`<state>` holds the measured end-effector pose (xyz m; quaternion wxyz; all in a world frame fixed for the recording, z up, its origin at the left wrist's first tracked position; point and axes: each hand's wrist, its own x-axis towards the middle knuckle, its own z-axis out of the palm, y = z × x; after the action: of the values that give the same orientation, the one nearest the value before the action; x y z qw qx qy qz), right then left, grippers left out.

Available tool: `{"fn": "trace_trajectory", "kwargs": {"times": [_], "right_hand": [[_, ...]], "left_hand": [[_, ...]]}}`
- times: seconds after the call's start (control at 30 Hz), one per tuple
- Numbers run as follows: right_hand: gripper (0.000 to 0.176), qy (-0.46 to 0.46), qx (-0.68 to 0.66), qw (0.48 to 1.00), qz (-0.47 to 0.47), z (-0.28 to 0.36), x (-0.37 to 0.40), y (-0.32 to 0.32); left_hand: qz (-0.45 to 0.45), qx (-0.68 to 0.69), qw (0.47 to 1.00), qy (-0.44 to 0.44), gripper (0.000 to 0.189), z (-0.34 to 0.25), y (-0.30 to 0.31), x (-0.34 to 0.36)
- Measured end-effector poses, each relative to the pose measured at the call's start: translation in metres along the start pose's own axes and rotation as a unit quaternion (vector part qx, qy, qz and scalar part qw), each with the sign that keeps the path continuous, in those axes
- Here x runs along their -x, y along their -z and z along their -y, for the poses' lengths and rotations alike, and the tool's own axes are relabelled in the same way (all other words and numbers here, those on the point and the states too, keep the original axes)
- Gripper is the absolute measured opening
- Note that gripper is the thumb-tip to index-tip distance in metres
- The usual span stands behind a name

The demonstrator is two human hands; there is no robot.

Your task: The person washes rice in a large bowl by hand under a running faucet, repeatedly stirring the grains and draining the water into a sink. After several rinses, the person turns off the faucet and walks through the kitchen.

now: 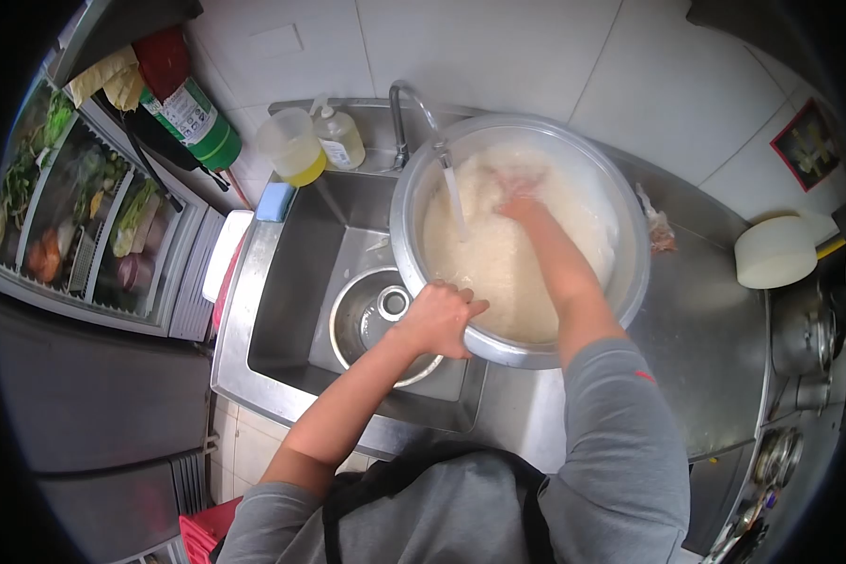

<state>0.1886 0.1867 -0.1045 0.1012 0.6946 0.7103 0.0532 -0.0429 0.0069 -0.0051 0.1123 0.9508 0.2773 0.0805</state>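
A large metal basin sits over the sink's right edge and the counter. Pale, grainy stuff that looks like rice lies in it under cloudy water. My left hand is closed over the basin's near-left rim, fingers curled around the edge. My right hand reaches into the basin, sunk in the cloudy water; its fingers are blurred and partly hidden. From the faucet a stream of water runs into the basin, left of my right hand.
Inside the steel sink is a round metal bowl. A soap bottle, a plastic tub of yellow liquid and a blue sponge stand at its back left. A crumpled plastic bag lies right of the basin.
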Motion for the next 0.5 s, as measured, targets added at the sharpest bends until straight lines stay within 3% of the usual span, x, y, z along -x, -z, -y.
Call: {"fn": "trace_trajectory", "kwargs": {"times": [0.07, 0.13, 0.2, 0.27, 0.33, 0.4, 0.43, 0.47, 0.5], "right_hand": [[0.092, -0.070, -0.096, 0.990, 0.082, -0.035, 0.001, -0.012], [0.092, -0.069, -0.139, 0.984, 0.087, -0.067, 0.023, -0.022], [0.092, -0.068, -0.180, 0.977, 0.092, -0.070, 0.053, -0.021], [0.086, -0.069, -0.168, 0.967, 0.181, -0.058, 0.093, -0.001], [0.079, 0.003, -0.093, 0.959, 0.269, -0.063, 0.091, -0.090], [0.071, 0.141, -0.097, 0.952, 0.252, -0.051, 0.117, -0.136], [0.066, 0.049, -0.166, 0.939, 0.297, -0.015, 0.149, -0.052], [0.078, 0.151, -0.132, 0.920, 0.336, 0.003, 0.160, -0.009], [0.078, 0.153, -0.132, 0.920, 0.336, 0.017, 0.159, -0.016]], "left_hand": [[-0.001, 0.003, 1.000, -0.003, 0.057, 0.002, -0.003, 0.001], [-0.010, 0.000, 1.000, -0.009, 0.057, 0.001, 0.000, 0.001], [-0.019, -0.001, 1.000, -0.016, 0.056, 0.000, 0.000, 0.001], [0.001, 0.002, 1.000, -0.004, 0.058, 0.000, -0.001, 0.000], [-0.023, 0.003, 1.000, -0.016, 0.059, 0.000, -0.001, 0.000], [-0.048, 0.002, 0.999, -0.026, 0.060, 0.000, 0.000, 0.000], [-0.066, 0.012, 0.997, -0.038, 0.061, -0.001, 0.001, 0.000], [-0.085, 0.021, 0.995, -0.049, 0.062, -0.001, 0.003, 0.000], [-0.084, 0.020, 0.995, -0.048, 0.062, -0.003, 0.006, 0.000]]}}
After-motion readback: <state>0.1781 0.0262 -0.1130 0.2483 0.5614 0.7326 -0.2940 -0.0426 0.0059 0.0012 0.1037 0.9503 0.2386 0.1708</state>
